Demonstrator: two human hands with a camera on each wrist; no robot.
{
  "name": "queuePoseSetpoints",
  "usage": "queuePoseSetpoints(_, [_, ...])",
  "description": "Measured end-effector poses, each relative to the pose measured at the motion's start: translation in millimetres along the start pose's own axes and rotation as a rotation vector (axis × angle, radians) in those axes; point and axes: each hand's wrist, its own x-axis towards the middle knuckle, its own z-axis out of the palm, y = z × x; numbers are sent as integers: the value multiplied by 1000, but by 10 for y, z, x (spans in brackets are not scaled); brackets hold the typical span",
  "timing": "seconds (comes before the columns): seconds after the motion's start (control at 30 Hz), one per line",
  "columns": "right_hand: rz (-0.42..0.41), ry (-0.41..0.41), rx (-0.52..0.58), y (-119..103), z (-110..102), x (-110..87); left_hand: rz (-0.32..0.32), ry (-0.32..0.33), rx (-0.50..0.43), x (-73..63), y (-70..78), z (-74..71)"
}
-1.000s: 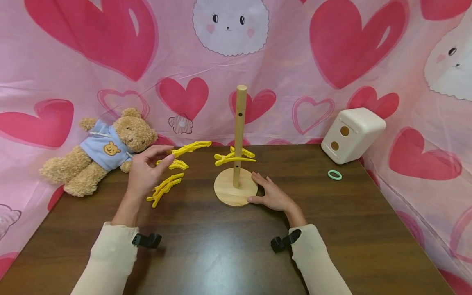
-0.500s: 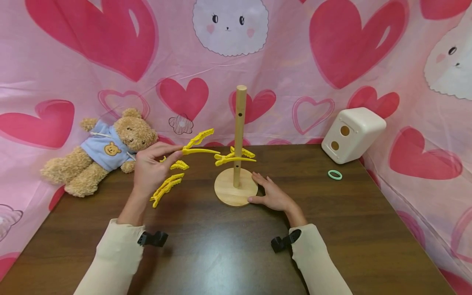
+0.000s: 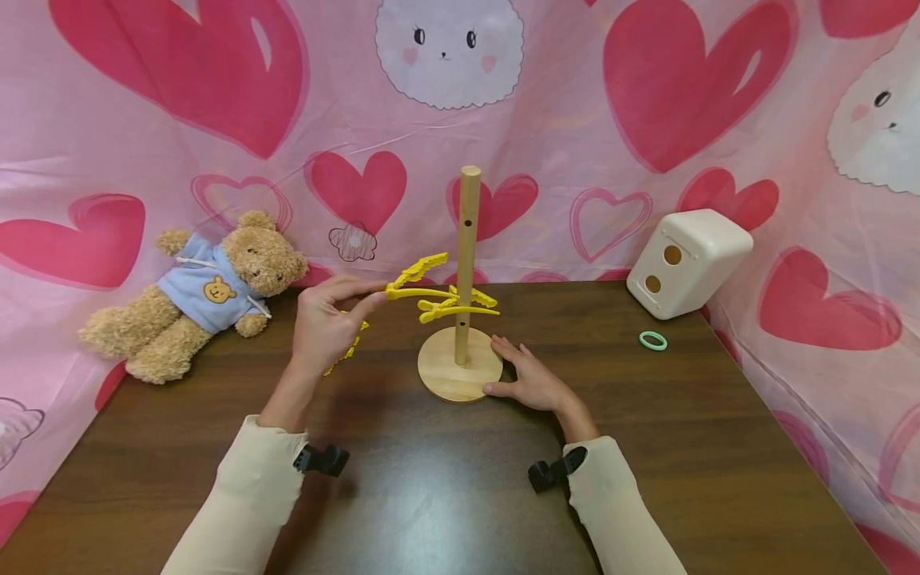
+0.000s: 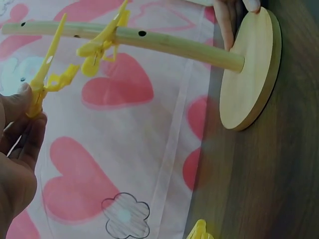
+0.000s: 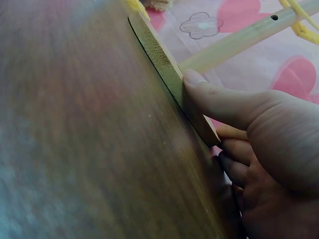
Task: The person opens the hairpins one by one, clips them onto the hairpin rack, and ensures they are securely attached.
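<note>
A yellow alligator hair clip (image 3: 417, 275) is pinched at its tail between the thumb and fingers of my left hand (image 3: 327, 319), its two arms spread apart. It is held in the air just left of the post of a wooden stand (image 3: 468, 239). Another yellow hair clip (image 3: 438, 311) is clamped across that post, low down. My right hand (image 3: 528, 375) holds the right rim of the stand's round base, as the thumb (image 5: 214, 97) lying on its edge shows in the right wrist view. More yellow clips (image 3: 352, 351) lie on the table, partly hidden behind my left hand.
A teddy bear (image 3: 216, 291) in a blue hoodie leans at the back left. At the back right stands a white box (image 3: 688, 263) with two round holes, and a mint-green ring (image 3: 652, 342) lies before it. A pink heart-print cloth (image 3: 561, 144) hangs behind the table.
My left hand has moved right with the hair clip, up close to the post. The clip's arms have spread open along the way. The right hand and the stand have stayed still.
</note>
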Motion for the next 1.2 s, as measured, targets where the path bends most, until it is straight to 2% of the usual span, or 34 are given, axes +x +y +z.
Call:
queuePoseSetpoints(0.37, [27,-7,16,-14,-16,-13,4,-66,-10,10,13,232])
queuePoseSetpoints(0.6, [23,-3,11,-18,-24,-20,31,-106,-36,13,37,375])
queuePoseSetpoints(0.73, [34,-6,10,-18,-24,-14,27,-104,-34,19,44,417])
queuePoseSetpoints(0.97, [40,-13,11,-2,-15,7,-24,-123,-25,28,23,463])
queuePoseSetpoints(1.2, [29,-12,12,-7,-14,9,-34,-150,-1,28,48,492])
